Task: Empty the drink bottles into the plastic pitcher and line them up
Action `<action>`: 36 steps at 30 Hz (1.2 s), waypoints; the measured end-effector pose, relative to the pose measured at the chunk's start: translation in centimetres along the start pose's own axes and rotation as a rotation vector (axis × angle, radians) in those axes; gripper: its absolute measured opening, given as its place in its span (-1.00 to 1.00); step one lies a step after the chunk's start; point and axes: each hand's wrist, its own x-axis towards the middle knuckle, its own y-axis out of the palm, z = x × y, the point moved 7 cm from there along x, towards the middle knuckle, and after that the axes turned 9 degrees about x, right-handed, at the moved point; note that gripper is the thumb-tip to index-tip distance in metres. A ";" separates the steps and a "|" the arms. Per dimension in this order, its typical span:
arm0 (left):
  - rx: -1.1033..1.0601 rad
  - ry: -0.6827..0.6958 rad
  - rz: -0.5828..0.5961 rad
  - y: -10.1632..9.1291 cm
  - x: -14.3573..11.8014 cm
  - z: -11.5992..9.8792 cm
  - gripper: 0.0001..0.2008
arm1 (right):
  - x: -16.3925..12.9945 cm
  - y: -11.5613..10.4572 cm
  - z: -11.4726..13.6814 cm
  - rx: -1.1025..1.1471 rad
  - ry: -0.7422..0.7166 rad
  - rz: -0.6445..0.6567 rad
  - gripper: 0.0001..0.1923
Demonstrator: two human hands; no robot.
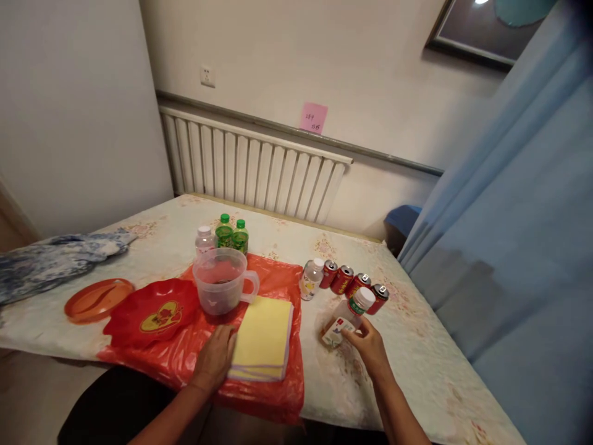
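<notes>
My right hand grips a small clear bottle with a white cap and an amber drink, tilted just above the table. A row of several red cans lies just beyond it, with another small white-capped bottle at the row's left end. My left hand rests flat on a red plastic bag, touching the left edge of a yellow stack of cloths. A clear plastic measuring jug stands just beyond that hand.
A red heart-shaped dish and an orange plate lie to the left. Two green bottles and a clear bottle stand behind the jug. A blue cloth is at far left, a blue curtain at right, a radiator behind.
</notes>
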 end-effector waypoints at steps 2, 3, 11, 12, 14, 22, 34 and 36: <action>0.042 0.017 0.017 0.4 0.1 0.4 -0.70 | 1.5 -0.4 -0.4 -0.037 -0.016 -0.030 -0.46; 0.062 0.024 0.021 0.5 0.1 0.4 -0.70 | 2.3 -0.4 -0.5 -0.053 -0.021 -0.034 -0.46; 0.272 0.045 0.020 1.1 -0.2 0.2 -0.72 | 7.7 1.1 -0.8 -0.061 -0.043 0.028 -0.46; 0.286 0.051 0.013 1.2 -0.2 0.3 -0.72 | 8.4 1.4 -1.0 -0.059 -0.041 0.041 -0.45; 0.298 0.060 0.003 1.3 -0.2 0.4 -0.72 | 9.7 1.9 -1.5 -0.055 -0.039 0.060 -0.44; 0.304 0.079 0.027 2.0 -0.2 0.9 -0.70 | 12.4 2.7 -4.0 -0.035 -0.018 0.036 -0.42; 0.289 0.044 0.045 1.8 -0.1 1.0 -0.71 | 7.5 1.0 -1.5 -0.271 -0.238 -0.439 -0.56; 0.288 0.035 0.049 1.9 -0.1 1.1 -0.71 | 7.4 2.2 1.8 -0.354 -0.353 -0.329 -0.66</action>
